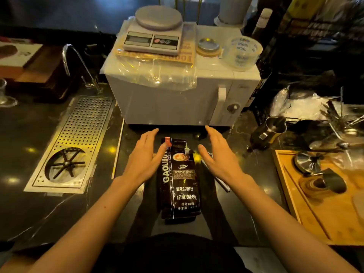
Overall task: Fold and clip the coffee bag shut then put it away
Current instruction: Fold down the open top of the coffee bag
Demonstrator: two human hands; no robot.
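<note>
The coffee bag (178,180) is lying flat on its back on the dark tabletop (39,134), right in front of the person and just in front of the white microwave (177,99); its top end is pointing away toward the microwave and its bottom end is pointing back at the person.

The left hand (146,154) is spread wide open with flat fingers and is holding nothing; its thumb is touching, or nearly touching, the top left edge of the bag near a small red mark; I cannot tell which. The right hand (215,154) is also wide open and holding nothing; it is hovering just beside the bag on the right, not touching it.

The bag is looking soft and crinkly, like shiny foil, so it is likely bending easily and slipping a little under dry fingers; the label is saying 454 g, so it is probably light enough for one hand if it is part used. The top end is looking a bit crumpled and flat, so that is the best place to pinch with both hands and fold over; the fat middle is the best place to grab for carrying.

I am not seeing a clip clearly; something thin is poking out beside the bag under the right hand, but it is too hidden to name.
</note>
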